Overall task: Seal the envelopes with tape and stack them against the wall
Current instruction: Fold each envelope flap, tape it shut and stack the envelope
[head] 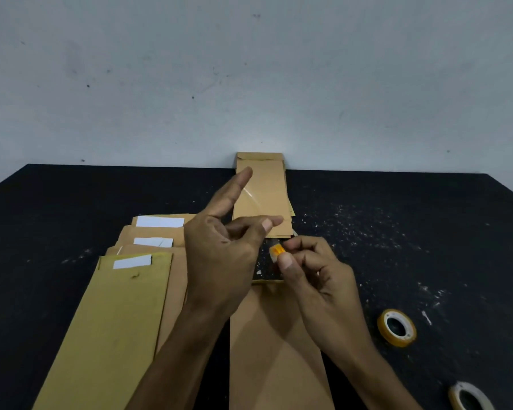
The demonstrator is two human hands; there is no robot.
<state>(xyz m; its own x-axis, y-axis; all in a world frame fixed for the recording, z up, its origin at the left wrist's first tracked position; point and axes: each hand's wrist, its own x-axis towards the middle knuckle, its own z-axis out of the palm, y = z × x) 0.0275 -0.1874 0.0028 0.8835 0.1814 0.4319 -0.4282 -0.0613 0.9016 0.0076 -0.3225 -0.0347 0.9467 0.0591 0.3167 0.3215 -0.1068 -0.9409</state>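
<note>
A brown envelope [276, 350] lies lengthwise on the black table in front of me. Above its top edge my right hand [317, 279] pinches a short strip of clear tape [274, 253] with an orange end between thumb and fingers. My left hand [222, 247] hovers beside it, its index finger pointing up and its thumb reaching towards the tape; whether it touches the tape is unclear. A stack of brown envelopes [264, 190] leans against the wall [249, 84] at the table's back. Several envelopes with white strips [125, 306] lie fanned at the left.
A yellowish roll of tape [397, 327] lies on the black table [412, 232] to the right of the envelope. A second, paler roll [468, 398] sits at the bottom right corner. White specks are scattered over the table's right half.
</note>
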